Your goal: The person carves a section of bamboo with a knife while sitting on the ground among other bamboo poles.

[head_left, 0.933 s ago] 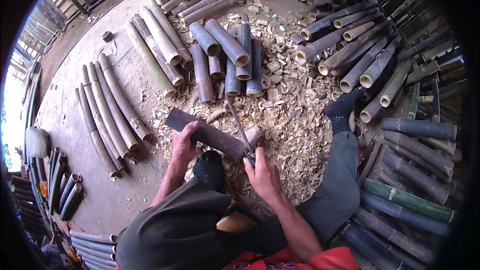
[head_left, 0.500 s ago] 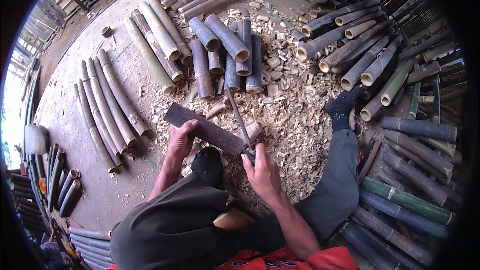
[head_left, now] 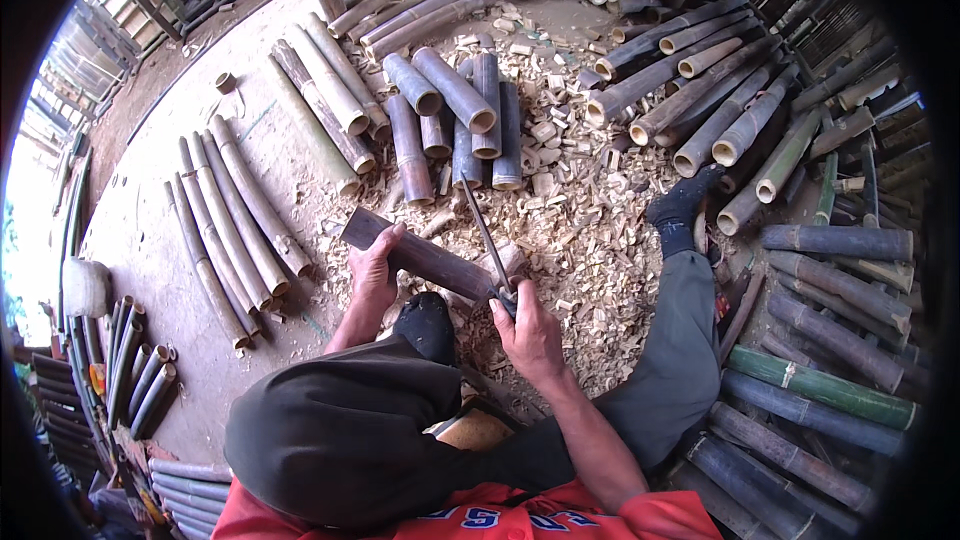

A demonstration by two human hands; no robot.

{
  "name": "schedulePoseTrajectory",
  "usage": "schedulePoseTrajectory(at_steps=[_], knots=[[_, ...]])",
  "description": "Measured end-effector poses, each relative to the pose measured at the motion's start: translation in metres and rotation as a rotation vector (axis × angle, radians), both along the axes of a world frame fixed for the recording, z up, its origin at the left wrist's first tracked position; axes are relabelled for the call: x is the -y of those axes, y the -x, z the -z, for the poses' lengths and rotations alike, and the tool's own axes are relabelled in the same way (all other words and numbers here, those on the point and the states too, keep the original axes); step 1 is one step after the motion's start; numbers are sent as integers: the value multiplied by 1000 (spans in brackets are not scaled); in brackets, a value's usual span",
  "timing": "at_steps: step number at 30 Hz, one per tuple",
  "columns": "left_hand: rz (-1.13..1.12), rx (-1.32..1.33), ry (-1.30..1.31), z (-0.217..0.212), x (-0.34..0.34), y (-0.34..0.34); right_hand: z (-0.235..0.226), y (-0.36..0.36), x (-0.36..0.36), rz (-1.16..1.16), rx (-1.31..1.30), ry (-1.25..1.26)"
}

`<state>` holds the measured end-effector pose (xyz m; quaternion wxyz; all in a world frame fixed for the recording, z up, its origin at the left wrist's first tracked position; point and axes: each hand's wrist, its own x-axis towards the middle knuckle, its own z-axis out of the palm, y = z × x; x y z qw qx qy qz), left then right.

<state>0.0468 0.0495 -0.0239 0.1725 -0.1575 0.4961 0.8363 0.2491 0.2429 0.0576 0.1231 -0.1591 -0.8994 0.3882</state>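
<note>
My left hand (head_left: 372, 268) is closed around the upper left part of a short dark bamboo piece (head_left: 436, 262), thumb on top. The piece slants down to the right in front of my knees. My right hand (head_left: 530, 332) grips the handle of a long narrow-bladed knife (head_left: 484, 226) at the piece's lower right end. Its blade points up and away from me, toward the standing bamboo sections. A pale wood chunk (head_left: 506, 262) lies just beyond the blade's base, partly hidden.
Wood chips (head_left: 590, 230) cover the ground ahead. Short dark bamboo sections (head_left: 455, 90) stand beyond them. Long bamboo poles (head_left: 235, 210) lie at left, and stacked bamboo (head_left: 720, 100) fills the far right. More poles (head_left: 810, 400), one green, lie near my outstretched right leg (head_left: 672, 350).
The bamboo piece has rolled slightly in my left hand, showing a narrower face. The knife stays beside its lower end. The whole view has shifted a little.
</note>
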Motion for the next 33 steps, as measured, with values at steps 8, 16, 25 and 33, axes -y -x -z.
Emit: schedulePoseTrajectory(at_steps=[8,16,25,33], knots=[[112,-125,-31,-14,-8,-5,46,-5,-23,25,371,45],[206,-111,-101,-3,-4,-6,69,-14,-16,1,368,-20],[286,-68,20,-7,29,-8,7,-12,2,-37,208,20],[-77,89,93,-9,7,-13,8,-10,-3,-47,247,-15]])
